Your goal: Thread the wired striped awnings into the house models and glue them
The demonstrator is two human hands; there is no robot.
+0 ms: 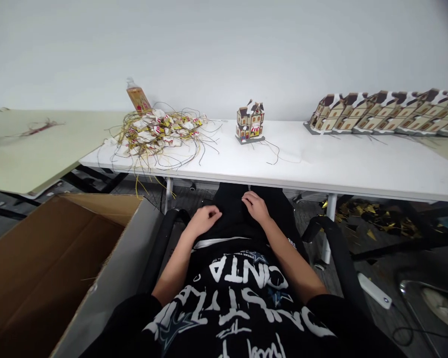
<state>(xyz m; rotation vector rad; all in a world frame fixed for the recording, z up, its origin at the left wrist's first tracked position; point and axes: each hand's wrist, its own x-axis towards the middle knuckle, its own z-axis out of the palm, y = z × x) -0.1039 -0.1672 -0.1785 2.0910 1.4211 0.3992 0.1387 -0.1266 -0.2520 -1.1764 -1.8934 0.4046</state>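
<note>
My left hand (206,219) rests on my lap with its fingers curled in, and nothing shows in it. Also on my lap, my right hand (256,205) has its fingers bent together and appears to hold nothing. In front of them, on the white table (224,166), a small model house (250,122) stands upright with a thin dark wire trailing to its right. Left of it lies a tangled heap of small wired pieces (160,130) in yellow, white and red.
Several similar model houses (373,114) stand in a row at the right. Behind the heap a bottle (138,97) leans. An open cardboard box (114,268) is at my left, beside the chair armrest (166,238). Gold scraps (381,219) lie under the table.
</note>
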